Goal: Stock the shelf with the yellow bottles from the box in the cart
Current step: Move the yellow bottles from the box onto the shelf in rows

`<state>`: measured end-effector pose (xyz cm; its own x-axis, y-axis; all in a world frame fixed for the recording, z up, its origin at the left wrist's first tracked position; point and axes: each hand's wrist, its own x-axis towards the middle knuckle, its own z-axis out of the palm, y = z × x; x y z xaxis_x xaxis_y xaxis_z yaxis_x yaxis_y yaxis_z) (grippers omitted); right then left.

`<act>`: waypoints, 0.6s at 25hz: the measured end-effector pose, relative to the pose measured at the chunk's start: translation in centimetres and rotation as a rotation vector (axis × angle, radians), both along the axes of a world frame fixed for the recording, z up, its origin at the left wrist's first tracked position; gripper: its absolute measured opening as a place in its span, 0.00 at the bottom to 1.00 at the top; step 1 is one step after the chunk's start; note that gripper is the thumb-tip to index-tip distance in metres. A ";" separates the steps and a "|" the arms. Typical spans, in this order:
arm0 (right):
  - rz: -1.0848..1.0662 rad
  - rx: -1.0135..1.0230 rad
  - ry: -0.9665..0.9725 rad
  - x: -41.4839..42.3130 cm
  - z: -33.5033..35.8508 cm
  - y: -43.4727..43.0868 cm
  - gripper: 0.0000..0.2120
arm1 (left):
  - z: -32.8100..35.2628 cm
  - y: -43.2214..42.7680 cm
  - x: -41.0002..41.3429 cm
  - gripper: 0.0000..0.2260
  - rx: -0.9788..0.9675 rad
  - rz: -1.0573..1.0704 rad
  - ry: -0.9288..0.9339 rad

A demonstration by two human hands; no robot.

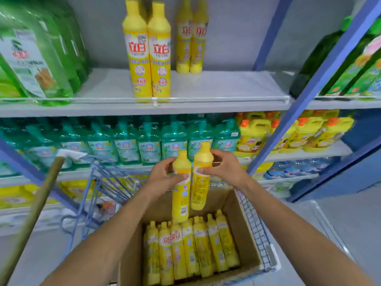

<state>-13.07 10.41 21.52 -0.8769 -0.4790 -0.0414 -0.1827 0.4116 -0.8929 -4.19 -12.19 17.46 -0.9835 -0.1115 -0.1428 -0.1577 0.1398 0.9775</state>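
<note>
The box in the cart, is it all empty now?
No, the box has a row of yellow bottles packed side by side in it.

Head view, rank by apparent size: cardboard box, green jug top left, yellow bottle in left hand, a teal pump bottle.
1. cardboard box
2. green jug
3. yellow bottle gripped by the left hand
4. teal pump bottle
Nearness inflates the box and held bottle; real sizes unsure.

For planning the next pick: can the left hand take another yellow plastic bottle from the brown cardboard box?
Probably not: the left hand grips one yellow plastic bottle, though the open brown cardboard box lies uncovered below.
</note>
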 end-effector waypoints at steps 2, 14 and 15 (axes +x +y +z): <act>-0.010 -0.068 0.064 -0.5 4.3 0.0 0.24 | 5.1 -0.2 -1.1 0.22 -0.027 -0.013 0.115; -0.016 -0.430 0.294 -7.8 21.3 -1.3 0.26 | 24.1 1.2 -8.9 0.20 -0.112 0.126 0.556; -0.006 -0.443 0.303 -8.9 22.2 -1.3 0.26 | 25.0 1.4 -9.8 0.20 -0.117 0.152 0.572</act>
<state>-21.92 9.07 43.72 -0.8209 -0.3882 0.4189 -0.4581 0.0096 -0.8888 -14.03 -10.79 42.51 -0.8726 -0.2396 0.4257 0.3619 0.2683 0.8928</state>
